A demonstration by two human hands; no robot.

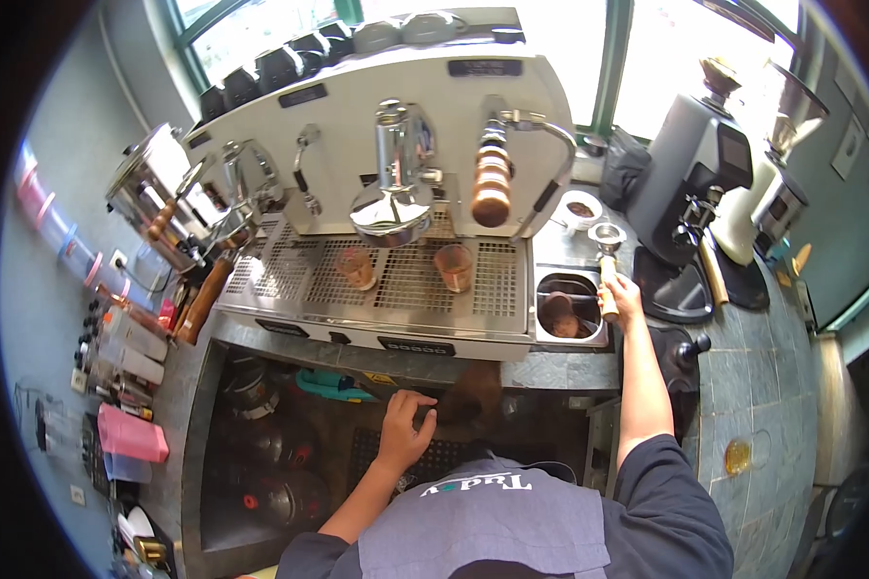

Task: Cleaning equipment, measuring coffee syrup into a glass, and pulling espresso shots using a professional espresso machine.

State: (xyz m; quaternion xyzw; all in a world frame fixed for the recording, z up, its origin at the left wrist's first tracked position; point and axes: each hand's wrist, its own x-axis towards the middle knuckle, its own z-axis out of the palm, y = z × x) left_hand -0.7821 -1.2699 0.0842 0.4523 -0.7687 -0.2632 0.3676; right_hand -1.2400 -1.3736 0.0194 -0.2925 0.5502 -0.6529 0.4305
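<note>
My right hand (pixel 626 298) grips the light wooden handle of a portafilter (pixel 608 235), its metal basket pointing away from me. The portafilter is held over the right rim of a steel knock box (pixel 605 334), which has dark coffee grounds (pixel 566 322) in it. My left hand (pixel 408 427) hangs in front of the counter with bent fingers apart and nothing in it. Ahead stands an espresso machine (pixel 347 137) with a chrome group head (pixel 392 213). Two small cups (pixel 356 266) with brown residue rest on its drip tray (pixel 282 282).
Coffee grinders (pixel 684 170) stand right of the knock box, beside a white cup (pixel 578 210) of dark contents. A tamper (pixel 691 346) sits on a black mat. Farther right is a glass of amber liquid (pixel 737 457). A second portafilter handle (pixel 206 300) juts out at left, near a pink pitcher (pixel 132 433).
</note>
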